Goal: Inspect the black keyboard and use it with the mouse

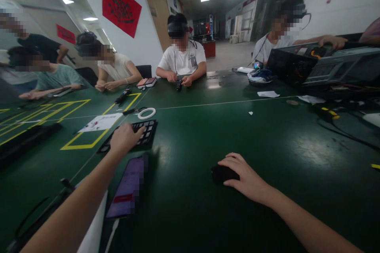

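Note:
A black computer mouse lies on the green tabletop, with my right hand curved around it from the right. Its thumb is at the near side and its fingers lie over the far side. My left hand rests on a black keyboard with pale keys. Its thumb stretches out to the right over the keys; the other fingers are largely hidden behind the back of the hand. Just below the keyboard is a phone with a lit purple screen and a white cable at its near end.
A white ring and a paper sheet lie beyond the keyboard. Yellow tape marks the left side. An opened computer case stands at the far right, near cables. Several people sit around the table.

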`<state>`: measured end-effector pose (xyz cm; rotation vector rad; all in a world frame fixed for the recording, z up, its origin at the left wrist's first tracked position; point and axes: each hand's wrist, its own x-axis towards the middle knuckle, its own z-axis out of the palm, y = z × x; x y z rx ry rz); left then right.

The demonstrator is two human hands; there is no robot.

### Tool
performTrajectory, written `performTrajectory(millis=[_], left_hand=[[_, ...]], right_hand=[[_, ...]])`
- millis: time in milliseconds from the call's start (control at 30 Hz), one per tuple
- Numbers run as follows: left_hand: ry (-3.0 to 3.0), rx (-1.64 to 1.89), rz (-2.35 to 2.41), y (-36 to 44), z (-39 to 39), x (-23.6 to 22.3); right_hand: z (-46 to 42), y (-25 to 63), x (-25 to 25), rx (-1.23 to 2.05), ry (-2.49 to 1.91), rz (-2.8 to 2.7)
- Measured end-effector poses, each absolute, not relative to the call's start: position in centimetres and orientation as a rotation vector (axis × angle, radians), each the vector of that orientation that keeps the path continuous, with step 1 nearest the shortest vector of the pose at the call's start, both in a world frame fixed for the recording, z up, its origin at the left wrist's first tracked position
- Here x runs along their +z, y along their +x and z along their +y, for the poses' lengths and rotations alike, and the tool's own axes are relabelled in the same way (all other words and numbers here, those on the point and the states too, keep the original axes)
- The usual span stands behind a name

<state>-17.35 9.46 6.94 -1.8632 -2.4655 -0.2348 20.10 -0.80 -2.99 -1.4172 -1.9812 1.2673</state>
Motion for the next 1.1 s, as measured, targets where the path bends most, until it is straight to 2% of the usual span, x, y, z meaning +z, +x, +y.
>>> performTrajectory(millis=[133,233,333,433,600,667,733,867,1100], left_hand=[[-2.281,-0.232,-2.131,-8.2,3.0,7.3],[-2.614,-0.12,-1.903,-2.4,-1.5,4.9],[-2.767,0.021,-1.778,0.2,-2.9,1.8],[-2.776,0.074,-1.758,0.2,-2.0,-0.5],[-2.804,0.034,-1.764,-0.9,-1.3,-1.6],[-2.822,0.017,-1.789,-0.9,-1.4,-1.6],[-2.838,-0.024,-1.829,-0.8,-1.5,-1.6],[-2.827,-0.274,-1.984,-1.3,-1.2,-1.1],[-2.406,-1.159,-2.725,-9.2,1.1,3.8]], right_hand=[[-0.8,20.1,-3.4,1.244,-1.386,-1.978],[-0.8,20.1,-3.3,1.218,-1.34,-1.958],[-0.3,21.0,-2.3,1.116,-1.347,-1.925],[1.1,23.9,-1.0,0.806,-1.488,-1.891],[3.3,33.2,-1.4,0.036,-1.848,-1.667],[3.5,36.6,-2.5,-0.098,-2.053,-1.508],[3.5,38.8,-3.7,-0.089,-2.236,-1.389],[3.6,40.1,-5.3,-0.002,-2.454,-1.284],[3.9,40.0,-5.8,-0.043,-2.52,-1.291]])
